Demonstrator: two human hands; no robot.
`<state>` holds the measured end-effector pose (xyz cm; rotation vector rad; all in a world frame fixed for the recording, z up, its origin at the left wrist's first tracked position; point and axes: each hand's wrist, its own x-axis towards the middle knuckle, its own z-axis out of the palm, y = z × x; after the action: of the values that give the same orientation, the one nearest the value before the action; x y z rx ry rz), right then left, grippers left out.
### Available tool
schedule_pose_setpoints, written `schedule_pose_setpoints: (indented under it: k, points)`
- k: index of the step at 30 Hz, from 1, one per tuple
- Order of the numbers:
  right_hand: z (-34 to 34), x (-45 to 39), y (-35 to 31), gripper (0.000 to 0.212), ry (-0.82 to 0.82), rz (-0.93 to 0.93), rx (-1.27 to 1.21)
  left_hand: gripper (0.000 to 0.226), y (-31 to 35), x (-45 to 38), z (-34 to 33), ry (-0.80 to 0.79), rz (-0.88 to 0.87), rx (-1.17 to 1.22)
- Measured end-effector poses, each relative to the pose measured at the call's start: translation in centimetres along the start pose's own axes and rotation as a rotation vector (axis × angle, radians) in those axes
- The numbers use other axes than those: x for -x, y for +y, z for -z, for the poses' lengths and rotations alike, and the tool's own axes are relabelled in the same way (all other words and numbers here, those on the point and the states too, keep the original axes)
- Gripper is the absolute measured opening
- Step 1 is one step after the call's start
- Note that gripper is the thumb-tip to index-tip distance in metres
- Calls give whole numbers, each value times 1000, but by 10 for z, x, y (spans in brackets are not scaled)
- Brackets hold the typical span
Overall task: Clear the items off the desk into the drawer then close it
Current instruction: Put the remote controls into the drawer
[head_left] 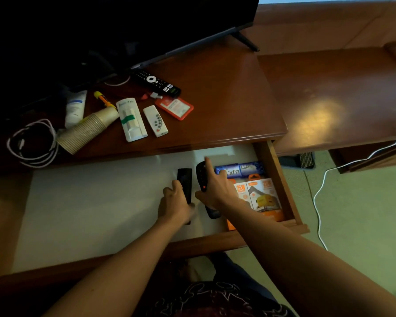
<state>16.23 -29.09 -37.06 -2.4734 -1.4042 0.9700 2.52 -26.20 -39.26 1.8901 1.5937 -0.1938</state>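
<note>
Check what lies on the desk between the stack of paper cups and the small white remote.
In the head view, a long white remote with green tape lies between the stack of paper cups and the small white remote, all on the desk.

Glossy, polished brown wood is seen on the desk [226,99] across the upper frame. The drawer [89,202] at centre is lined with matt white paper. At upper left, a ribbed paper cup stack [85,131] and smooth white plastic remotes [155,121] are shown.

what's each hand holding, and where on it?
Left hand grips a slim black remote at its near half. Right hand grips a rounded black remote around its middle.
</note>
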Motion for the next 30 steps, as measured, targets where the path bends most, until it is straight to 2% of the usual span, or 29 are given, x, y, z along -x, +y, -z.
schedule_pose_setpoints:
  k: [7,12,17,19,24,30]
  points:
    - [0,-28,-17,102,-57,1,119,60,-10,-11,-12,-47,23,-10]
    - [-9,-38,-16,111,-91,-24,315,60,-17,-12,-17,-63,21,4]
    - [-15,-41,-18,109,-136,-26,447,59,-21,-13,-20,-70,11,6]
    - [-14,-41,-19,103,-161,-18,475,56,-22,-14,-19,-72,-3,4]
    - [-5,-42,-14,69,-165,36,616,48,-24,-16,-17,-85,-10,25]
    - [-2,-39,-6,54,-150,112,650,52,-18,-14,-19,-103,14,57]
